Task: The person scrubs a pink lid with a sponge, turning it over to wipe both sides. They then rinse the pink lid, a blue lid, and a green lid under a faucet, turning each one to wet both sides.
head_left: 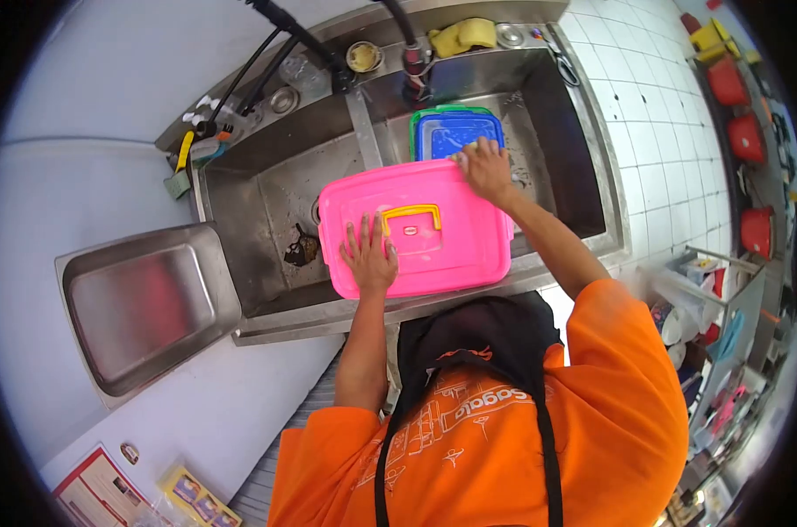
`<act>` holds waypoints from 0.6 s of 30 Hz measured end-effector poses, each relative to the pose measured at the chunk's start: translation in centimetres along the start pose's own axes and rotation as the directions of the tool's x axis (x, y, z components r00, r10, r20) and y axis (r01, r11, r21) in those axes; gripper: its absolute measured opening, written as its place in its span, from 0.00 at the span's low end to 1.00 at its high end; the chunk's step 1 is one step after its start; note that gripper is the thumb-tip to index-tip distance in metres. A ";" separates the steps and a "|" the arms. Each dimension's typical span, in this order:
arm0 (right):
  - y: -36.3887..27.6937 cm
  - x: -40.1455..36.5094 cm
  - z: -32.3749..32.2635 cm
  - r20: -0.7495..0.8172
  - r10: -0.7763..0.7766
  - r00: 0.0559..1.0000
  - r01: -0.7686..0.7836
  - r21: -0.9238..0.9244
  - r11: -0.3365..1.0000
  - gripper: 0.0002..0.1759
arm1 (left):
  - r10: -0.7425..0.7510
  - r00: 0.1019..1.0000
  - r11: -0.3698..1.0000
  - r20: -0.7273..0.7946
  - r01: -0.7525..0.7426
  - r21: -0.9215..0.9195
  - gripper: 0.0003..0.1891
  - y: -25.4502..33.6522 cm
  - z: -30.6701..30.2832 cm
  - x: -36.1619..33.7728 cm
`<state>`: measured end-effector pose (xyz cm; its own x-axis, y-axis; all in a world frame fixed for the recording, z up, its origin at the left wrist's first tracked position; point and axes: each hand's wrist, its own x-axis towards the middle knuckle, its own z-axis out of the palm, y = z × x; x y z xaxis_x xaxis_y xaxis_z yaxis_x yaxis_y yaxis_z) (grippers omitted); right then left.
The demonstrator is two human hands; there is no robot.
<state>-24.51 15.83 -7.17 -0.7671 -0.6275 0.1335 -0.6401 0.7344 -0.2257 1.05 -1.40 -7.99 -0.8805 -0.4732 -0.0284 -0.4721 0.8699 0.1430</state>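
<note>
A large pink lid (451,255) with a yellow handle (411,212) lies across the front edge of the double sink, partly over both basins. My left hand (368,256) rests flat on its left part with the fingers spread. At the lid's upper right corner, my right hand (484,169) grips the far edge, its fingers bent and partly hidden. Just beyond that hand, a blue lid (455,132) sits on top of a green lid (415,132) in the right basin.
A black faucet (416,75) rises behind the right basin. Yellow sponges (464,36) and scissors (563,67) sit on the back ledge. A dark clump (302,247) lies in the left basin (262,193). A steel tray (144,307) stands at the left.
</note>
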 end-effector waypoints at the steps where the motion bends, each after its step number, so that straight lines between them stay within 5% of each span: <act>1: 1.3 -1.0 -0.4 -0.023 0.024 0.999 -0.023 0.064 0.998 0.13 | -0.014 1.000 1.000 0.002 0.014 0.015 0.34 0.2 -0.1 0.1; 4: 2.5 -4.1 -0.3 -0.093 0.089 0.992 -0.078 0.112 0.991 0.13 | -0.007 1.000 0.999 -0.002 0.007 0.038 0.34 0.8 -0.1 0.1; 6: 1.7 -6.0 0.6 -0.099 0.345 0.933 -0.322 0.194 0.927 0.13 | 0.007 1.000 0.998 -0.005 -0.006 0.066 0.34 0.8 -0.1 -0.1; 11: 0.2 -14.1 -0.8 -0.164 0.300 0.940 -0.291 0.079 0.953 0.13 | 0.019 0.997 0.999 -0.072 -0.016 0.045 0.34 1.1 -0.1 -0.3; 18: 0.3 -20.1 -0.9 -0.019 0.259 0.966 -0.245 0.266 0.932 0.13 | 0.052 0.997 0.997 -0.059 -0.049 0.063 0.34 1.1 0.0 -0.7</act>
<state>-9.32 28.91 -9.02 -0.9074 -0.4109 0.0888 -0.3974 0.7698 -0.4995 1.19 -0.08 -7.82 -0.8999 -0.4344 0.0379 -0.4304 0.8989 0.0817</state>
